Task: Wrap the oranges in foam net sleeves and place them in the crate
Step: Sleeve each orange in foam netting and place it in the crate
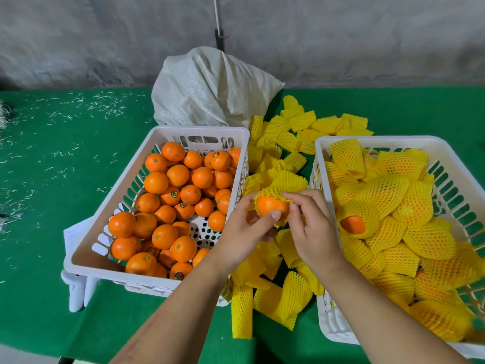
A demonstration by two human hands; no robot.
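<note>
Between the two crates I hold an orange partly inside a yellow foam net sleeve. My left hand grips the orange from below, thumb across its front. My right hand pinches the sleeve's edge at the orange's right side. The left white crate holds several bare oranges. The right white crate is filled with several sleeved oranges. Loose empty sleeves lie on the green table between and behind the crates.
A white woven sack stands behind the left crate against a grey wall. The green table cover carries white shreds at the left. White cloth and paper poke out under the left crate.
</note>
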